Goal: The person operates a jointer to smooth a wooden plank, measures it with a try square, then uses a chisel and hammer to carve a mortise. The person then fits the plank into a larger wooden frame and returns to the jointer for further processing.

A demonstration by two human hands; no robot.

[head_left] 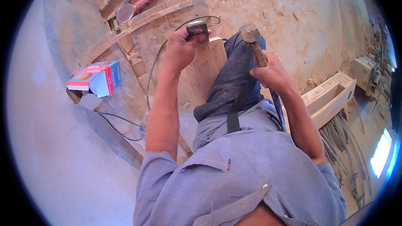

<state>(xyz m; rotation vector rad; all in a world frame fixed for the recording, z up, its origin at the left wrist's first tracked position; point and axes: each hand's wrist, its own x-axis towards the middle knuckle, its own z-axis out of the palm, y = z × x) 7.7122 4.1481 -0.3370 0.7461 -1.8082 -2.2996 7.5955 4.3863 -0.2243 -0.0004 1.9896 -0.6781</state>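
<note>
A dark tool (196, 26) is being held near timber (212, 56) by the left fingers (181, 36), a mallet (251, 35) by the right fingers (258, 73).

My blue-grey shirt (255, 163) and dark trousers (224, 79)
Short sleeves (154, 169), pocket flap (209, 157) with a small red tag (228, 165), pale buttons (265, 186), and a black strap (233, 119) at my waist.

left fingers (194, 39): hold dark object (198, 26) | right fingers (257, 73): hold mallet (250, 34) | carton (98, 78): flap open
</note>
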